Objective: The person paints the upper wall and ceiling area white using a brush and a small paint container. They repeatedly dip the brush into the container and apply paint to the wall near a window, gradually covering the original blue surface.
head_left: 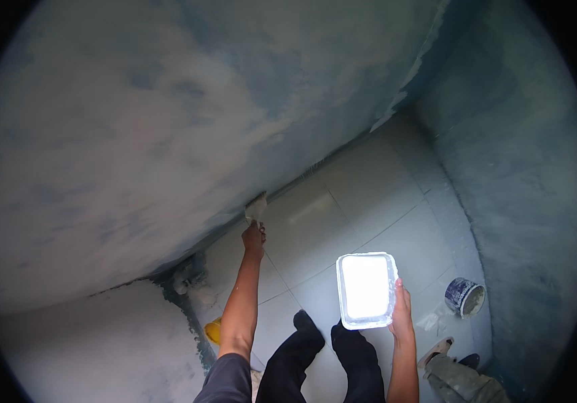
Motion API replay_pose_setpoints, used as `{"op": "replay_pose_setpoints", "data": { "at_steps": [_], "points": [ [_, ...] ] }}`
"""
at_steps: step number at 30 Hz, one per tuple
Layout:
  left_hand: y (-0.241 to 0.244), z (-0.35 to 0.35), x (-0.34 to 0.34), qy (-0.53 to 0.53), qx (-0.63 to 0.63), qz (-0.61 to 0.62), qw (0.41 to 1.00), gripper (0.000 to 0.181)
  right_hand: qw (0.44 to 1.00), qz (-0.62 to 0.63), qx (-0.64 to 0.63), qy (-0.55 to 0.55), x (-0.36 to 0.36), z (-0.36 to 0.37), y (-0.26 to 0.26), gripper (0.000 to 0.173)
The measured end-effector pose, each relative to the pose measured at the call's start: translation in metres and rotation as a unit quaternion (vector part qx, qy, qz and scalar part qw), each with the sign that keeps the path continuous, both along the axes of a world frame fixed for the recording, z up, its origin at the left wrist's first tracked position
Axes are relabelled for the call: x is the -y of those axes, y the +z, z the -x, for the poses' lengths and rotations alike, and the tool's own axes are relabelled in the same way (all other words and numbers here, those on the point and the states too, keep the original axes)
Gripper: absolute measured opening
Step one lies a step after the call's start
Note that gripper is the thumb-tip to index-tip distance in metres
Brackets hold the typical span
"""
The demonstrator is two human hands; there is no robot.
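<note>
My left hand (254,236) grips a wide-bladed putty knife (256,205), its blade at the foot of the patchy plastered wall (167,151), just above the floor; whether it touches the wall I cannot tell. In my right hand (402,308) is a rectangular lamp or tray (367,289) with a pale, translucent rim, held by its right side over the floor. Its face is glaring white, so surface detail is lost.
A purple and white bucket (465,298) lies tipped at the right, beside crumpled plastic (435,320). Behind my left forearm is a yellow container (213,331). Another person's leg (457,380) shows at lower right. Walls border the tiled floor (384,206).
</note>
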State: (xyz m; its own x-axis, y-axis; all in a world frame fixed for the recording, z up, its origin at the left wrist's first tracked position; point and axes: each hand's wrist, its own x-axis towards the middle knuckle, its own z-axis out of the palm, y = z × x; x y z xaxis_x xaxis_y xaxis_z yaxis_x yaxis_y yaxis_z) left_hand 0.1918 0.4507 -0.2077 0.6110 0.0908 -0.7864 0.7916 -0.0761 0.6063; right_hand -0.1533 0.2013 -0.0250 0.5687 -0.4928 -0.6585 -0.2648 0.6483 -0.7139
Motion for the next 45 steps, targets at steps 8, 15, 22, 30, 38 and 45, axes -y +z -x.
{"op": "replay_pose_setpoints", "data": {
  "at_steps": [8, 15, 22, 30, 38, 45],
  "points": [
    [0.238, 0.038, 0.006, 0.088, 0.165, 0.073, 0.980, 0.034, 0.999, -0.002, -0.018, 0.052, 0.006, -0.016, 0.043, 0.057],
    [0.427, 0.051, -0.002, 0.103, 0.361, -0.022, 0.927, 0.037, 0.997, -0.029, -0.009, 0.071, 0.008, -0.046, 0.089, 0.046],
    [0.385, 0.025, -0.009, 0.160, 0.435, -0.069, 0.883, 0.036, 0.996, -0.028, 0.004, 0.089, 0.010, -0.044, 0.083, 0.048],
    [0.172, 0.040, -0.024, 0.038, 0.248, -0.126, 0.960, 0.035, 0.994, -0.034, -0.002, 0.099, 0.010, -0.035, 0.072, 0.048],
    [0.219, 0.031, 0.016, -0.011, 0.208, 0.001, 0.978, 0.033, 0.990, 0.023, 0.005, 0.137, 0.018, -0.029, 0.062, 0.056],
    [0.438, 0.062, 0.094, 0.007, 0.242, 0.161, 0.957, 0.033, 0.995, -0.016, 0.043, 0.090, 0.011, -0.033, 0.060, 0.046]
  ]
}}
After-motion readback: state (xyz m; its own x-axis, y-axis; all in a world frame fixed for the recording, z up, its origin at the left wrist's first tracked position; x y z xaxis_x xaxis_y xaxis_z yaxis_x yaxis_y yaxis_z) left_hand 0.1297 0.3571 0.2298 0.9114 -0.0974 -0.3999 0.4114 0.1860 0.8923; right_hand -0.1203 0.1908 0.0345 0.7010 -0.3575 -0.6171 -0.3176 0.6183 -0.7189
